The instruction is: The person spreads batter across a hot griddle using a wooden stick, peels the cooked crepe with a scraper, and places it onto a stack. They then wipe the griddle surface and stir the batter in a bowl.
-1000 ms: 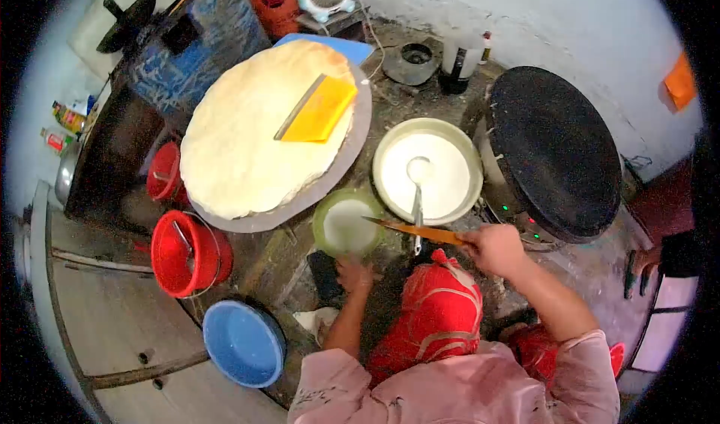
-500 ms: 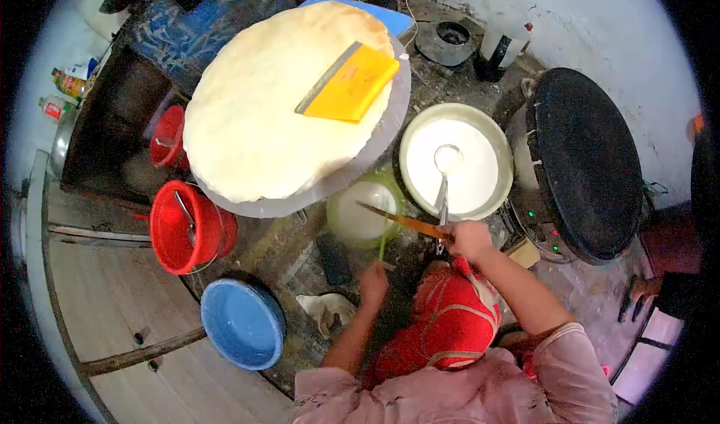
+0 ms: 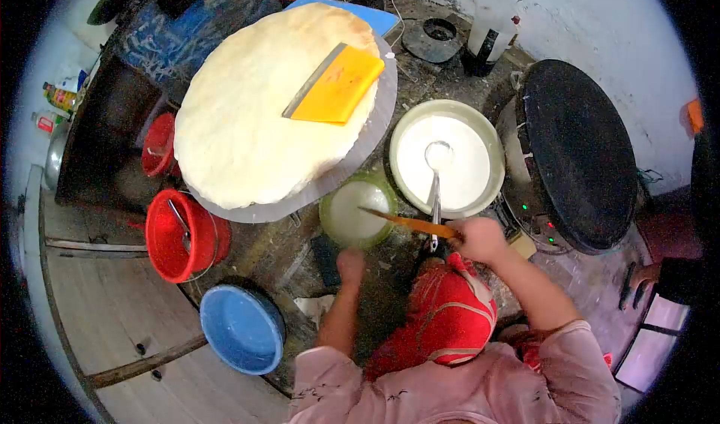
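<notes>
If our stick tips, drops might miss the bowl.
Right hand squeezes it; left hand, we can't tell.

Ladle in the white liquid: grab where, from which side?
Grip the ladle by its handle, probably near the free end, coming from the person's side. The scoop sits in the liquid; the handle slopes out over the bowl's near rim toward the person. The right hand's brown flat tool crosses it in view, so best clear that first.
</notes>
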Action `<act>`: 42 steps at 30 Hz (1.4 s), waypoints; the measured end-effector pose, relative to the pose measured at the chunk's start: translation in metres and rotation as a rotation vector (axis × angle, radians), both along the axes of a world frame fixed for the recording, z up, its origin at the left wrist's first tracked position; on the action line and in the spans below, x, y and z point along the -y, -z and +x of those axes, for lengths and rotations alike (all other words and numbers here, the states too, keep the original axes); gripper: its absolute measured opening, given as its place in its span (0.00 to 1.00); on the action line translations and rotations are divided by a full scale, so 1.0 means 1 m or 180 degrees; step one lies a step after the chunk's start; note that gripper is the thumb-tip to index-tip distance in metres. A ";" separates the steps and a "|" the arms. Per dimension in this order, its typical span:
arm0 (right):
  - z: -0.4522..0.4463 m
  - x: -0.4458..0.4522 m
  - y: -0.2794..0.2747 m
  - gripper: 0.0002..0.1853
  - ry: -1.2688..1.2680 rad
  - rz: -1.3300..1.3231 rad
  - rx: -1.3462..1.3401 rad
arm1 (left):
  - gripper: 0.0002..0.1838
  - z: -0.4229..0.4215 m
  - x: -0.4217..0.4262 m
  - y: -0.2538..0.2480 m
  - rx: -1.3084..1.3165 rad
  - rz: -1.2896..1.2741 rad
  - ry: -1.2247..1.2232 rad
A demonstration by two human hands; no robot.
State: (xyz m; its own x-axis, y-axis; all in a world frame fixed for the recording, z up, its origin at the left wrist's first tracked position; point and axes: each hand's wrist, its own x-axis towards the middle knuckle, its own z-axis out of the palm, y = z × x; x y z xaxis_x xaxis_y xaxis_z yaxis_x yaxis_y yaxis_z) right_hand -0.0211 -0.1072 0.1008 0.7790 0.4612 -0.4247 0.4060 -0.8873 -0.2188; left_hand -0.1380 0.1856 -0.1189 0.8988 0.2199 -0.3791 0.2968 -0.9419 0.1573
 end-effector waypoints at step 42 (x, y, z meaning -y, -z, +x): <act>-0.026 0.032 0.149 0.12 0.1968 0.2579 -0.0406 | 0.23 0.000 0.041 -0.083 0.1002 -0.0225 -0.0480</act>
